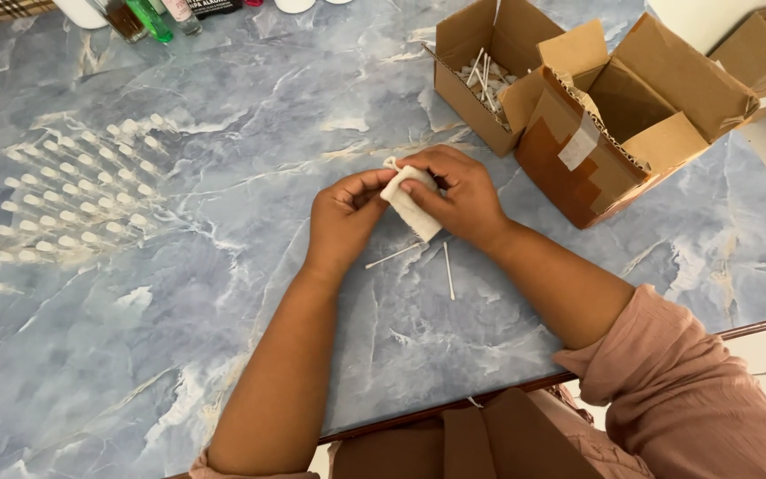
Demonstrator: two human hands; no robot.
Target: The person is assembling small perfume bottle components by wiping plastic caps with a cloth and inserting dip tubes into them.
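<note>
The fingers of the left hand (340, 217) and right hand (460, 197) are closed together on a small off-white cloth pouch (410, 206), held just above the middle of the bench (223, 355); the left pinches its near-left side, the right wraps its far end. Just near of the pouch two thin white sticks (448, 270) lie loose on the surface.

To the far right stand two open brown cardboard boxes: the smaller box (480, 62) holds more white sticks, and the larger box (596, 133), touching it, carries a pale tape patch on its glossy side.

At the left, small white caps (82, 191) sit in neat rows. Bottles (148, 18) line the far edge.

The bench is smooth blue-grey marble pattern with a dark wooden near edge, with open surface between hands and caps.
</note>
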